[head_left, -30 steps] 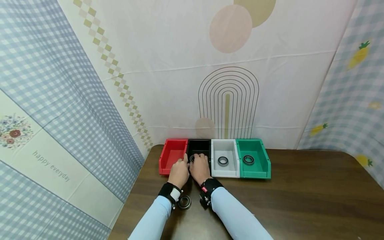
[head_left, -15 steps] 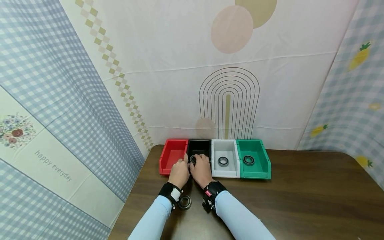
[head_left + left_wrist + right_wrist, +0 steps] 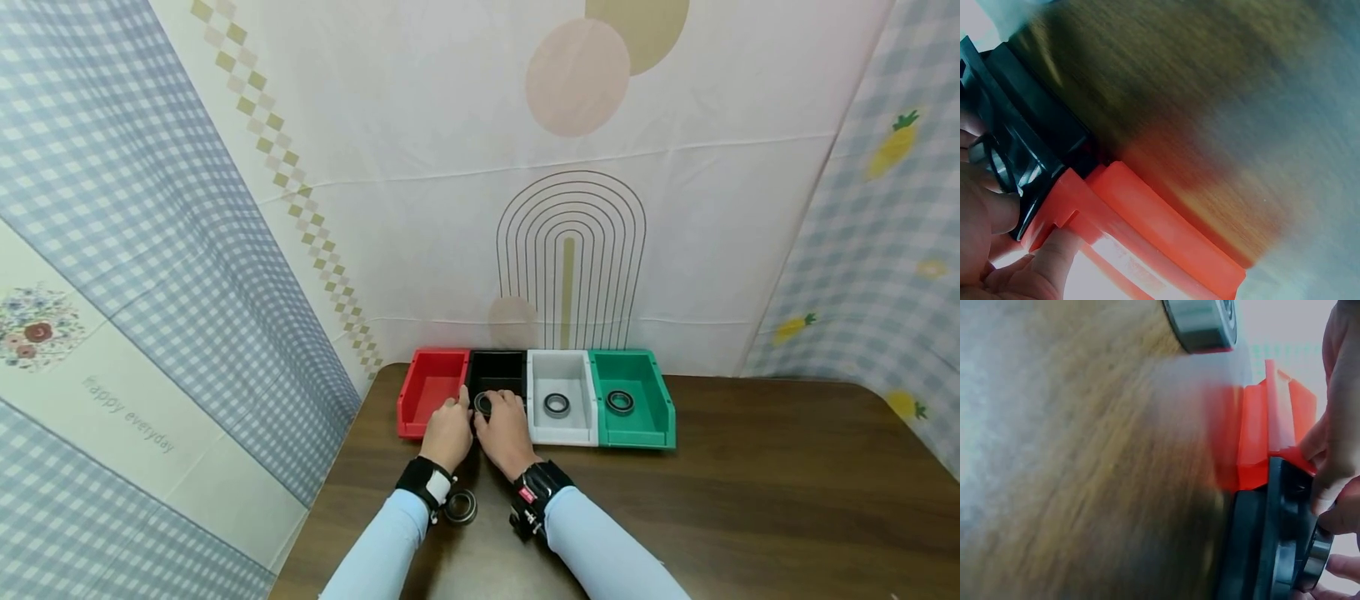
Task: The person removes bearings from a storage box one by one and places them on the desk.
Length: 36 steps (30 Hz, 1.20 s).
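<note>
A ball bearing [image 3: 482,404] stands tilted in the front part of the black bin [image 3: 498,364], with its ring showing between the two hands. My right hand [image 3: 508,431] reaches in from the right and pinches this bearing [image 3: 1317,557] between thumb and fingers. From the left, my left hand [image 3: 448,435] straddles the adjoining walls of the red bin [image 3: 435,392] and the black bin. One of its fingers lies over the red bin's edge [image 3: 1072,219]; another digit is on the black side, right at the bearing [image 3: 999,165]. Part of the bearing is hidden behind fingers.
A white bin [image 3: 551,367] and a green bin [image 3: 622,367] continue the row to the right. One bearing [image 3: 557,405] lies in the white bin, another bearing [image 3: 620,402] in the green. A thicker bearing [image 3: 461,507] sits on the brown table [image 3: 750,483] beside my left wrist.
My right wrist and forearm have shifted slightly right and toward me, and more of the bearing in the black bin shows. The left hand has stayed in place.
</note>
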Motion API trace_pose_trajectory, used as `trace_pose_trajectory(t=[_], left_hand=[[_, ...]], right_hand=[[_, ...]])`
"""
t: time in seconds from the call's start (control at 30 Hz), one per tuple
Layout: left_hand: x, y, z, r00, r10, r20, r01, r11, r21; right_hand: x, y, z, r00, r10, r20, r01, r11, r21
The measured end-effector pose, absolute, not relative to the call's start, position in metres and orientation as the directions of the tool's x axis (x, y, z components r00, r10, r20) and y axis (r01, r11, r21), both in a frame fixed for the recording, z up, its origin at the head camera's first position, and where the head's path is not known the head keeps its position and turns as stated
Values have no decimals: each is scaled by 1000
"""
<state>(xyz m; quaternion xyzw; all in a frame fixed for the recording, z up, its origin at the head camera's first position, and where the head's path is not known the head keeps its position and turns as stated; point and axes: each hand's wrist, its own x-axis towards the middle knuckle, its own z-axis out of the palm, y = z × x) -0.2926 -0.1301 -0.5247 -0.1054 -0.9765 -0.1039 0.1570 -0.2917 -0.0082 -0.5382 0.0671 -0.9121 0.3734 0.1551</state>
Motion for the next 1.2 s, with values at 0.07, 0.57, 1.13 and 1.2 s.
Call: trace_pose_trajectory(t=[0.07,0.57,1.13,1.2], left_hand=[[-293,-130,-525,-927,172,334,237,957,166],[-295,-131,-530,-913,166,373,241,956,164],[-292,-130,-529,-914,174,367,241,959,146],[-292,-130,-530,-918,169,360,235,960,150]], right_hand=[[-289,-6,-537,-941,-10,338,-244,711,-659],[-251,19,-521,-912,-63,404,-333,688,-645],[-200,54,-519,-945,-198,261,-316,762,-566],[-196,58,-522,-946,-214,242,-316,770,-555]])
